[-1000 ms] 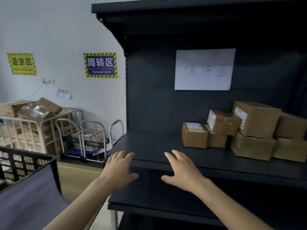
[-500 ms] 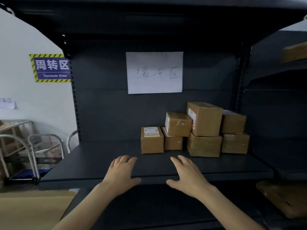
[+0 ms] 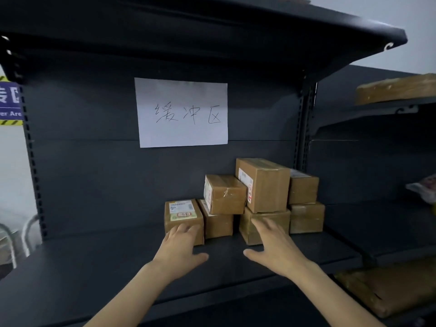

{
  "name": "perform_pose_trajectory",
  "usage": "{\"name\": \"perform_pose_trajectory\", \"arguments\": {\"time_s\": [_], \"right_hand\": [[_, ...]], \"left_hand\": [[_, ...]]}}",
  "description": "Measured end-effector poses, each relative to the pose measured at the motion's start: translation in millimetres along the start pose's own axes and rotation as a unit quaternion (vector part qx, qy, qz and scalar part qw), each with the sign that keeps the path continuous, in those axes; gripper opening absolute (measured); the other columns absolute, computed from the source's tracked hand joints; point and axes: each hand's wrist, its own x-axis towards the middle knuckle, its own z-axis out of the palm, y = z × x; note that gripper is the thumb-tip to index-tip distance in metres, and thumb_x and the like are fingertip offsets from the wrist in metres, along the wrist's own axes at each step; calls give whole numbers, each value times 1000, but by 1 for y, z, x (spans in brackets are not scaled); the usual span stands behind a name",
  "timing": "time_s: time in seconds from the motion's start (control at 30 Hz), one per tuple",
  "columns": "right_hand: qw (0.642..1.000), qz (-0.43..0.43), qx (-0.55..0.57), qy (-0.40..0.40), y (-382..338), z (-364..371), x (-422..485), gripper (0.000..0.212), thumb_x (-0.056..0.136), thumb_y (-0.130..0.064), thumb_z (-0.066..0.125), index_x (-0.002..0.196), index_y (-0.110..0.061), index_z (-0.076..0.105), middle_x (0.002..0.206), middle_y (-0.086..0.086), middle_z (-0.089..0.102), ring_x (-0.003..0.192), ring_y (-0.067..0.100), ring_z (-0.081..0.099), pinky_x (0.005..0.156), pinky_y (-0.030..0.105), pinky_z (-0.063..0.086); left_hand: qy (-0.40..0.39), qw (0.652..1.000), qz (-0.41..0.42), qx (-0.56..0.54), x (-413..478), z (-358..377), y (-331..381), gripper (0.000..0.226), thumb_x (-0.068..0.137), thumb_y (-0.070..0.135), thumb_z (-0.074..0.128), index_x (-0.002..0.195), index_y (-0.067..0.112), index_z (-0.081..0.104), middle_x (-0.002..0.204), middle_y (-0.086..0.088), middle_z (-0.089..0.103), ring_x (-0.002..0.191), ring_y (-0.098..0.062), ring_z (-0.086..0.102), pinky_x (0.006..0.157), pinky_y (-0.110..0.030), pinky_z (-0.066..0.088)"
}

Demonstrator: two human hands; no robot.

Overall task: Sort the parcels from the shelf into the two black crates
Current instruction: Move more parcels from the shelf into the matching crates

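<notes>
Left grip (image 3: 178,252) and right grip (image 3: 274,249), fingers spread, holding nothing, hover over the dark metal shelf (image 3: 94,263) before stacked brown parcels (image 3: 266,185) beneath a handwritten paper sign (image 3: 181,113).

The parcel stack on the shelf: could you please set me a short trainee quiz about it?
1. True or false: the left hand or the right hand is carrying a parcel clear of the shelf.
2. The white paper sign hangs: A above the parcel stack, B below it, C on the floor.
3. How many boxes can be counted in the stack?
Key: 1 false; 2 A; 3 seven.
</notes>
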Motion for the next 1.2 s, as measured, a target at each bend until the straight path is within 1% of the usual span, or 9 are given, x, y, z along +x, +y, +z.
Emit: {"name": "perform_pose_trajectory", "arguments": {"time_s": [0.1, 0.33, 0.53, 0.7, 0.8, 0.9, 1.03, 1.1, 1.2], "right_hand": [[999, 3, 30, 19, -3, 4, 20, 83, 85, -47, 58, 149, -25, 12, 155, 0, 15, 141, 19, 18, 114, 36, 27], [994, 1, 73, 80, 0, 8, 54, 77, 84, -46, 60, 147, -25, 19, 149, -1, 26, 135, 14, 29, 110, 31, 33], [973, 41, 69, 218, 27, -32, 70, 71, 85, -42, 61, 145, -20, 28, 144, 1, 35, 130, 14, 38, 104, 28, 35], [951, 45, 108, 285, 63, -58, 84, 64, 82, -36, 65, 138, -20, 39, 132, 5, 46, 123, 15, 39, 98, 26, 35], [955, 58, 130, 261, 86, -62, 96, 69, 80, -44, 64, 140, -22, 37, 134, 5, 46, 126, 16, 35, 102, 31, 35], [961, 74, 155, 217, 101, -67, 111, 74, 80, -48, 63, 142, -22, 33, 140, 5, 41, 131, 19, 32, 102, 33, 34], [963, 61, 192, 178, 110, -70, 130, 82, 75, -56, 64, 142, -20, 34, 142, 3, 42, 131, 18, 37, 107, 39, 36], [964, 54, 207, 159, 113, -72, 137, 85, 74, -57, 64, 143, -19, 31, 145, 3, 40, 132, 19, 37, 108, 40, 36], [965, 37, 221, 137, 116, -71, 146, 83, 80, -45, 67, 146, -18, 24, 147, 0, 34, 135, 18, 32, 110, 36, 31]], "left_hand": [[14, 1000, 4, -21, 21, -2, -12, 71, 83, 46, 57, 142, 20, 29, 143, 0, 36, 132, -20, 32, 108, -30, 32], [26, 997, 5, -76, 71, 0, -25, 73, 86, 40, 58, 145, 13, 25, 146, -3, 36, 136, -18, 30, 108, -27, 31], [88, 984, 54, -147, 104, -9, -4, 66, 88, 39, 58, 142, 13, 31, 143, -2, 41, 135, -16, 32, 104, -23, 29], [74, 978, 81, -179, 132, -17, 41, 75, 86, 48, 58, 145, 12, 28, 147, -2, 38, 137, -16, 31, 106, -22, 27], [56, 975, 94, -196, 145, -18, 70, 72, 83, 52, 58, 139, 11, 38, 141, 0, 43, 133, -16, 35, 100, -16, 27], [45, 976, 102, -185, 158, -11, 88, 94, 63, 77, 43, 134, 16, 44, 135, 1, 50, 126, -16, 42, 105, -30, 36], [34, 980, 84, -179, 169, 0, 100, 69, 79, 60, 56, 131, 17, 45, 127, 2, 52, 122, -16, 43, 101, -27, 36], [47, 982, 72, -169, 173, 6, 104, 73, 78, 61, 56, 134, 17, 40, 130, 1, 50, 124, -17, 42, 101, -28, 35], [81, 980, 63, -170, 178, 11, 112, 85, 71, 68, 49, 138, 19, 32, 133, 2, 49, 126, -18, 42, 104, -30, 35]]}}
